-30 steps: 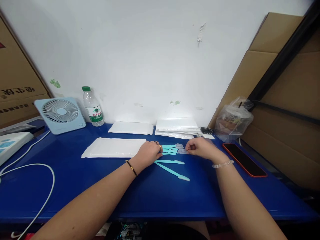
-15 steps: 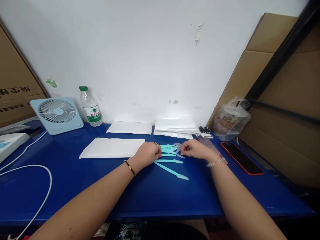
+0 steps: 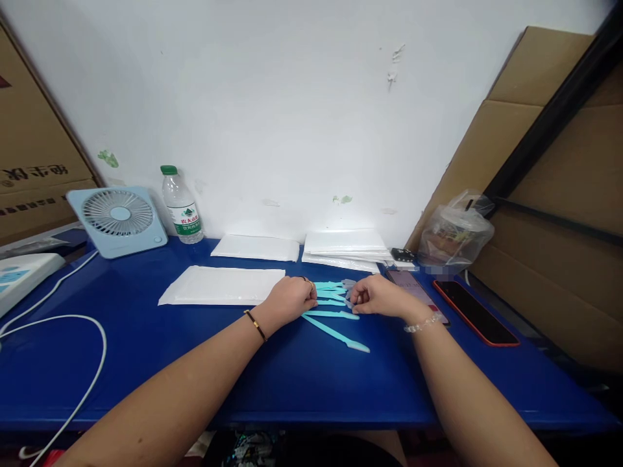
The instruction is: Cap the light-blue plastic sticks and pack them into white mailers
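Note:
Several turquoise eyebrow razors (image 3: 331, 293) lie fanned out on the blue table, their tips toward the right. Some tips carry translucent covers (image 3: 348, 283). My left hand (image 3: 291, 297) is closed over the handle ends and hides them. At the tip end, my right hand (image 3: 372, 297) has thumb and fingers pinched by a translucent cover; exactly what lies between the fingertips is partly hidden. Nearest me, one razor (image 3: 341, 334) slants down to the right. Left of my left hand lies a white padded packet (image 3: 219, 285).
Another white packet (image 3: 256, 248) and a stack of packets (image 3: 345, 243) sit along the wall. A fan (image 3: 119, 220), water bottle (image 3: 182, 207) and white cable (image 3: 100, 370) are on the left. Phones (image 3: 474, 311) and a bagged container (image 3: 455, 233) stand right.
My right hand has shifted slightly down, its fingertips now nearer the tip of a lower razor. My left hand stays on the handles. The whole view has moved a little.

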A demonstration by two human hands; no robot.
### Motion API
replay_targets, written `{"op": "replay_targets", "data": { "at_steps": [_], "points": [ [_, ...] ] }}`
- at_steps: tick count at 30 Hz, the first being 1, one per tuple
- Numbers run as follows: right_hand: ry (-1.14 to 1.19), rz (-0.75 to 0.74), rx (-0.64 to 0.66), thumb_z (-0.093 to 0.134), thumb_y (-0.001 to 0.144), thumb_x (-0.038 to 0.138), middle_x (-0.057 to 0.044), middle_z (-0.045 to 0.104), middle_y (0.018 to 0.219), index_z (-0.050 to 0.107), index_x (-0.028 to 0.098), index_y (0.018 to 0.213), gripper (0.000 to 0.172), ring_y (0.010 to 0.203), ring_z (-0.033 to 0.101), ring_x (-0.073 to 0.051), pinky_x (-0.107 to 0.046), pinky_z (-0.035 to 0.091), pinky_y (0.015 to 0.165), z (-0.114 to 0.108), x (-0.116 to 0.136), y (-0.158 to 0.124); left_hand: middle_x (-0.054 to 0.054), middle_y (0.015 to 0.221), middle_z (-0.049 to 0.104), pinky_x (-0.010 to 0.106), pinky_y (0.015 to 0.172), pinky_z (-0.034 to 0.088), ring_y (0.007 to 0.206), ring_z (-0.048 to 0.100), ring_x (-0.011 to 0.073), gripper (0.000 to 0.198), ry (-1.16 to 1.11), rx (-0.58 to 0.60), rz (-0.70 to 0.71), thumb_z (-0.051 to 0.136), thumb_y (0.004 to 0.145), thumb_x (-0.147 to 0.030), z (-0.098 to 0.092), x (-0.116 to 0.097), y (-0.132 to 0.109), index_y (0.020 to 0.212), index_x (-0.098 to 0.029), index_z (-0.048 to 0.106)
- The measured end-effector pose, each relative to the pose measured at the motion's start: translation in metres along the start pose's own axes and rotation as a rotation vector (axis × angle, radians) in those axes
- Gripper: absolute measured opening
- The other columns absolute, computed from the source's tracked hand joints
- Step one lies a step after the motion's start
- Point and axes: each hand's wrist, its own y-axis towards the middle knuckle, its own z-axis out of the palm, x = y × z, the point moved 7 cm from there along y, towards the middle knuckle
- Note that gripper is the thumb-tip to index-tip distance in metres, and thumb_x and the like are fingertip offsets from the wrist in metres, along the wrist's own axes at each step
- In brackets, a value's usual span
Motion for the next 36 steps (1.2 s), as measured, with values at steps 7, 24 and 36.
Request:
{"op": "replay_targets", "data": {
  "at_steps": [7,24,36],
  "points": [
    [-0.042,-0.055,-0.019,0.061,0.072,0.022,-0.002,0.070,0.072,0.071,0.018,0.076,0.011,0.066,0.064,-0.016,-0.023,0.044,0.058,0.004,0.013,0.003,0.000,0.078,0.068,0.024,0.059,0.039,0.071,0.060,0.0153,0.011,-0.084,0.022,0.036,0.061,0.078,-0.030,0.007,-0.004,0.000,0.078,-0.021,0.067],
    [-0.039,-0.037,-0.009,0.065,0.072,0.027,-0.001,0.069,0.071,0.071,0.019,0.073,0.010,0.062,0.060,-0.014,-0.023,0.041,0.056,0.007,0.018,0.004,0.001,0.076,0.068,0.024,0.057,0.037,0.070,0.059,0.0157,0.012,-0.091,0.033,0.000,0.062,0.078,-0.032,0.006,-0.004,-0.002,0.075,-0.020,0.066],
    [-0.133,0.047,-0.268,0.060,0.073,0.024,-0.003,0.067,0.075,0.069,0.018,0.084,0.015,0.067,0.059,-0.015,-0.024,0.043,0.061,-0.037,-0.022,-0.008,0.005,0.105,0.060,0.029,0.081,0.043,0.096,0.057,0.0200,0.022,0.002,-0.090,0.041,0.059,0.083,-0.032,-0.003,0.000,0.000,0.101,-0.021,0.063]
  ]
}}
